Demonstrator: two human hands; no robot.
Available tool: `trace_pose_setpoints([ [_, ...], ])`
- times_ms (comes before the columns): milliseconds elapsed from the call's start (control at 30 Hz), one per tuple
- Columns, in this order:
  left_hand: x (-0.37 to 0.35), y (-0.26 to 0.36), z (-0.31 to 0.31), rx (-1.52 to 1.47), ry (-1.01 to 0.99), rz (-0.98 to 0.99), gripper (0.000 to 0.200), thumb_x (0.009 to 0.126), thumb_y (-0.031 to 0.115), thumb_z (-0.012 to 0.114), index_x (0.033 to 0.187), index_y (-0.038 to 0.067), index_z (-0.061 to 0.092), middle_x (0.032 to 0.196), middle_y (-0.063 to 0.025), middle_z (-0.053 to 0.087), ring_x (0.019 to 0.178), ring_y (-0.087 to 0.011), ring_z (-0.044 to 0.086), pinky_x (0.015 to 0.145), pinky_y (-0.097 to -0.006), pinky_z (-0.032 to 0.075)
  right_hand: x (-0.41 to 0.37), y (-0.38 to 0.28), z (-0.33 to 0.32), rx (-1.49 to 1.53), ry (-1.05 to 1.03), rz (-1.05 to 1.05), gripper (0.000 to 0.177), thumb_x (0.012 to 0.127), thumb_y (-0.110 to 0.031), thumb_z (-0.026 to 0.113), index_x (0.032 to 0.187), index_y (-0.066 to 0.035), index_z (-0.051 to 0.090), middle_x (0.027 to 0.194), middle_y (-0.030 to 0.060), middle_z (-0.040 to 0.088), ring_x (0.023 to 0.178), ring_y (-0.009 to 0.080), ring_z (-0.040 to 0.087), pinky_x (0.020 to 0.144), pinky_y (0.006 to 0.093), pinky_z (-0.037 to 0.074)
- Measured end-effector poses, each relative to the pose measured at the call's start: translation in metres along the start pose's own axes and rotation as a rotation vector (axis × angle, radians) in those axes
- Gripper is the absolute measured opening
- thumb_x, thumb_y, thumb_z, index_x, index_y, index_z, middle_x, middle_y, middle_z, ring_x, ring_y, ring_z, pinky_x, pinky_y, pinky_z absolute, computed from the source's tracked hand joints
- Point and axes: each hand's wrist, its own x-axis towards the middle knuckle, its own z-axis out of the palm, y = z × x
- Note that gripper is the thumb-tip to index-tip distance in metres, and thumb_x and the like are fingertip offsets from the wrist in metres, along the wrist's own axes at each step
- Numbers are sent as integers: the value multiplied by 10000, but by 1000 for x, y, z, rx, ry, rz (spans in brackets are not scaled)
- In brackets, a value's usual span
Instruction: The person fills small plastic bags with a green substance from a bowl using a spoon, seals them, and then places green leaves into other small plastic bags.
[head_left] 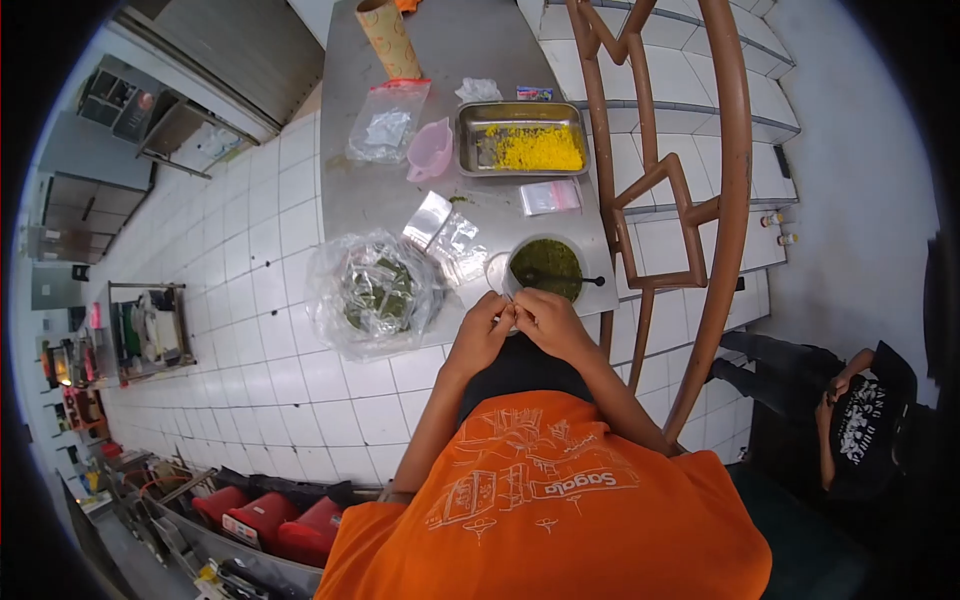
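My left hand (484, 328) and my right hand (546, 318) meet at the table's near edge, fingers pinched together. A small pale thing shows between the fingertips, too small to make out. Just beyond my right hand stands a round bowl of chopped green stuff (547, 258), with a black spoon (572, 280) lying in it, handle to the right. A whitish round edge (497, 270) shows left of the bowl. Clear plastic bags (457, 247) lie beyond my left hand. Further left, a big clear plastic bag (378, 292) holds green leafy stuff.
On the steel table (455, 50) are a metal tray (470, 160) of yellow bits, a pink scoop-like cup (431, 150), a zip bag (392, 120), a cardboard tube (388, 38) and a pack of small bags (550, 197). A brown railing (735, 150) borders the right; a person (850, 420) is beyond.
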Motion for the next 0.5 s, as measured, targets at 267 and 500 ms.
trace_pose_setpoints([
  [267, -19, -47, 18, -200, 45, -49, 240, 1047, 118, 500, 897, -23, 622, 900, -63, 529, 777, -149, 546, 721, -299, 461, -27, 1, 39, -36, 47, 98, 254, 852, -116, 708, 789, -36, 475, 670, 114, 533, 645, 326, 578, 651, 397, 431],
  [500, -28, -53, -1, 11, 214, 17, 179, 954, 108, 584, 913, -54, 646, 833, -172, 518, 758, -308, 553, 728, -389, 452, -18, -2, 48, -227, 166, -27, 246, 815, -94, 705, 764, -50, 468, 679, 99, 551, 656, 324, 583, 671, 392, 434],
])
